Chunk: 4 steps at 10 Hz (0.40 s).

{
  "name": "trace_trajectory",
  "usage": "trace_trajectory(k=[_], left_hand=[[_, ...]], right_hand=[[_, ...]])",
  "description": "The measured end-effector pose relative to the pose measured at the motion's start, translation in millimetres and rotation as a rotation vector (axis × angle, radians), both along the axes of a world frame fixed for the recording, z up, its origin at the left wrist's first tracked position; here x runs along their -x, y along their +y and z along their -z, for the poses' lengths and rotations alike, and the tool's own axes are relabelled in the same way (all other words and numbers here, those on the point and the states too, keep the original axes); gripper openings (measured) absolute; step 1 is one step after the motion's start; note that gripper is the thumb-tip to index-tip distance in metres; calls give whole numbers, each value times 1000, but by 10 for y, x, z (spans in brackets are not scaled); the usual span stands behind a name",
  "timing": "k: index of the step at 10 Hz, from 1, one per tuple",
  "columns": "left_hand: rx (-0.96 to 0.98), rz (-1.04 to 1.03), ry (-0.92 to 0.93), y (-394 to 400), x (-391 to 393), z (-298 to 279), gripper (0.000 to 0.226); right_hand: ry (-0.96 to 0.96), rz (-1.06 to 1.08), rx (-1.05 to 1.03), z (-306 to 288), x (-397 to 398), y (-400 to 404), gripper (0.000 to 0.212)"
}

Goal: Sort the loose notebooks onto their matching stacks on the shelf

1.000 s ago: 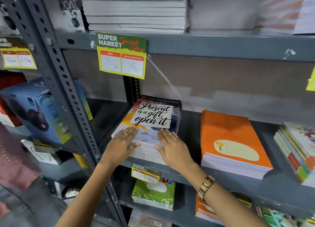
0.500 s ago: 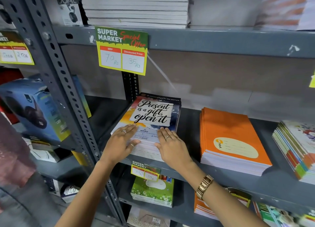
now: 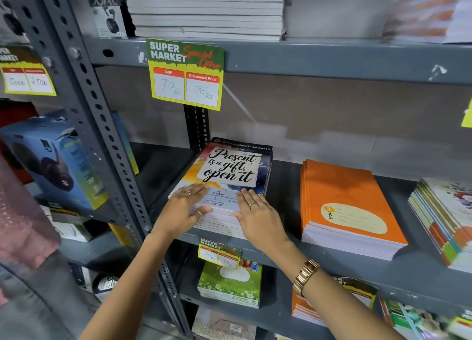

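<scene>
A stack of notebooks with a "Present is a gift, open it" cover lies on the middle grey shelf, at its left end. My left hand rests flat on the near left corner of the top notebook, thumb along the stack's front edge. My right hand lies flat on the near right part, fingers spread. Neither hand grips anything. To the right lie an orange notebook stack and a multicoloured stack.
A price tag hangs from the upper shelf, where grey-edged notebooks are piled. A perforated steel upright stands left of the stack, with a blue box beyond it. Green notebooks lie on the shelf below.
Both hands stay flat on the top notebook, with the stack's edges a little more squared. The view has shifted slightly.
</scene>
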State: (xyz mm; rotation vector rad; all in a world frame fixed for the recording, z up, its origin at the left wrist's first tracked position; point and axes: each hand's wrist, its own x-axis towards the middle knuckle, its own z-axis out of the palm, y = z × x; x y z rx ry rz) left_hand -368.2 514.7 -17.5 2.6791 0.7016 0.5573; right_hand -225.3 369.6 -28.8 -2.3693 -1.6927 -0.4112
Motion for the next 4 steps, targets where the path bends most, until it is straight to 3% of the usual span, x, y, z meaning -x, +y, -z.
trace_trajectory(k=[1,3,4], left_hand=[[-7,7,-3,18,-7,15,94],[25,6,-6,-1,-5,8,83],[106,-31,53,-18,-40,-75,63]], right_hand=[[-7,-9,17,7,-14,16,56],[47,10,36,-22,6,-15,62],[92,-64,43,-86,16,-93,85]])
